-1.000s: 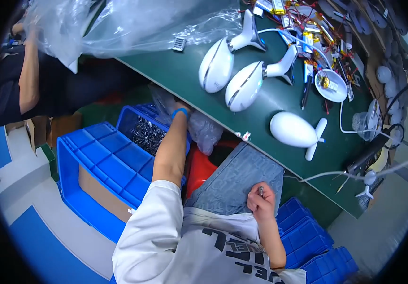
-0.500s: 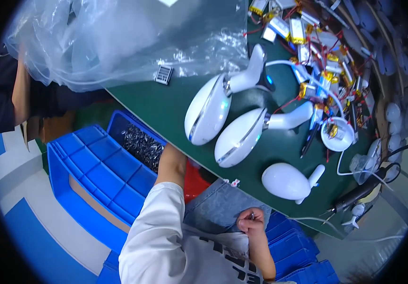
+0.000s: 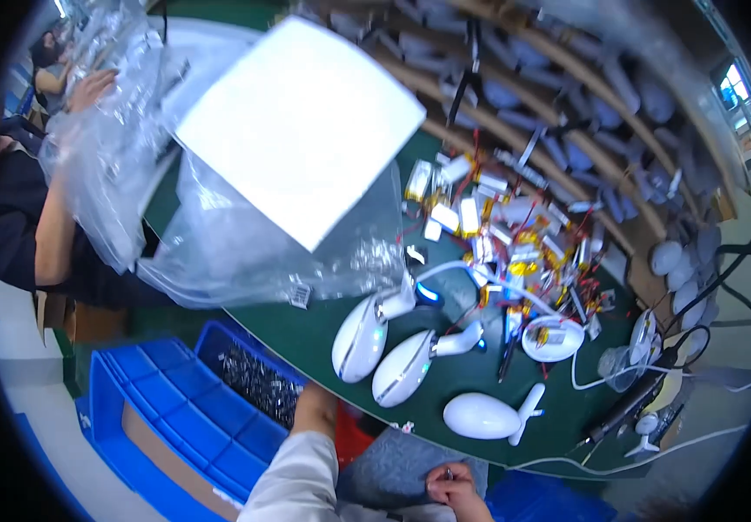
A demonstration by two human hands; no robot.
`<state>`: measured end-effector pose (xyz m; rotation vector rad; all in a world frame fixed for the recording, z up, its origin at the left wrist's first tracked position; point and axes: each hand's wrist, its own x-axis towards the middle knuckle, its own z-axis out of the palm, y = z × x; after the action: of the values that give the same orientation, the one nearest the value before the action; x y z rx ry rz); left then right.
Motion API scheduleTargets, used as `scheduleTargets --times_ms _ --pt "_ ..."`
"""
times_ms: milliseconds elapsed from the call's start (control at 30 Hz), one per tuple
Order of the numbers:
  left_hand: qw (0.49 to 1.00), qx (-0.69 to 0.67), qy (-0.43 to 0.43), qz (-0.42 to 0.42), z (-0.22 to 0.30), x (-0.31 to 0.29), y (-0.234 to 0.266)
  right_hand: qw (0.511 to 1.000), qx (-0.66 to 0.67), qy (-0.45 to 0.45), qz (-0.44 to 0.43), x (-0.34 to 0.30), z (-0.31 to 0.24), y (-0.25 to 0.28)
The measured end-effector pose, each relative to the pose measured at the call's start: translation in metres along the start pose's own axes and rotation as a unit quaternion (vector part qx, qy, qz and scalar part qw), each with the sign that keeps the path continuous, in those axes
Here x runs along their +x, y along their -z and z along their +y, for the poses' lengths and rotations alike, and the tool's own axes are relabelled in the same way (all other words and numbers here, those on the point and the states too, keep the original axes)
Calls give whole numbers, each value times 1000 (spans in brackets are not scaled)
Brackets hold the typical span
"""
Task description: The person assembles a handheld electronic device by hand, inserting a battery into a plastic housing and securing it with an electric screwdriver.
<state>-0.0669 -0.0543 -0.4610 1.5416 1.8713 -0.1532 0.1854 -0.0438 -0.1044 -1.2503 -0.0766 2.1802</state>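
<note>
A worker sits at a green tabletop [image 3: 306,335], seen from the head camera. The right hand [image 3: 455,489] rests low over the lap, fingers pinched around a small thin object too tiny to identify. The left hand is hidden: the left forearm [image 3: 313,416] reaches down beneath the tabletop edge toward a blue bin of small dark metal parts [image 3: 258,387], so whether that hand is closed or loose cannot be told. Three white egg-shaped housings lie on the tabletop; the nearest one [image 3: 490,416] sits just above and slightly right of the right hand, its long axis running left to right, closer to that hand than to the left. Clear plastic bags [image 3: 245,252] crowd the far left, where another person's arm [image 3: 52,239] works
</note>
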Motion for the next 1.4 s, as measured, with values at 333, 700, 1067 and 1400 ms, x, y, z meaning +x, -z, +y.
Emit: scheduleTargets --times_ms 333,700,1067,1400 --pt "995 -71 64 22 21 33 131 996 19 45 -80 6 4 -6" --pt "993 -12 -46 111 -31 70 152 991 -77 113 -10 5 7 -2" --pt "939 -192 16 284 -3 -9 259 978 18 158 -133 1 9 3" --pt "922 232 -302 -70 22 -13 197 981 5 146 -131 2 8 -3"
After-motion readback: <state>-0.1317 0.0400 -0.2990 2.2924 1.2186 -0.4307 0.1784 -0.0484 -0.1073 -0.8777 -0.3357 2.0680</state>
